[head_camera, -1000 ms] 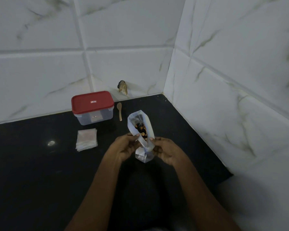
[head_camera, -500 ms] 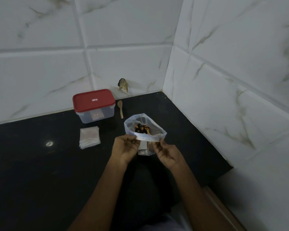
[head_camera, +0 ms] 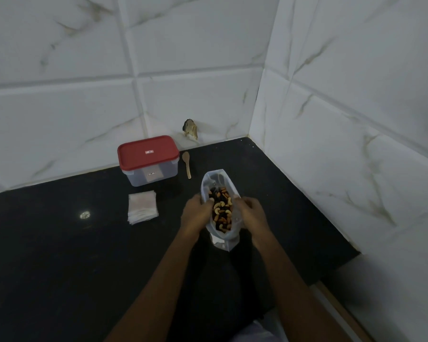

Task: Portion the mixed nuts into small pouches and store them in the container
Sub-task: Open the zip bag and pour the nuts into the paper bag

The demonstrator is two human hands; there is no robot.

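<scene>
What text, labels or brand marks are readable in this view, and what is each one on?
No text reads clearly in this view.
On the red lid: small white mark at its centre, too blurred to read.
On the container: label on the front wall, too small to read.
On the nut bag: pale patch near the bottom, no legible print.

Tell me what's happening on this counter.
A person holds a clear bag of mixed nuts open at the black counter, left grip on one side, right grip on the other. Behind it, the red-lidded container is shut, a wooden spoon lies beside it, and the stack of small pouches sits untouched.
</scene>
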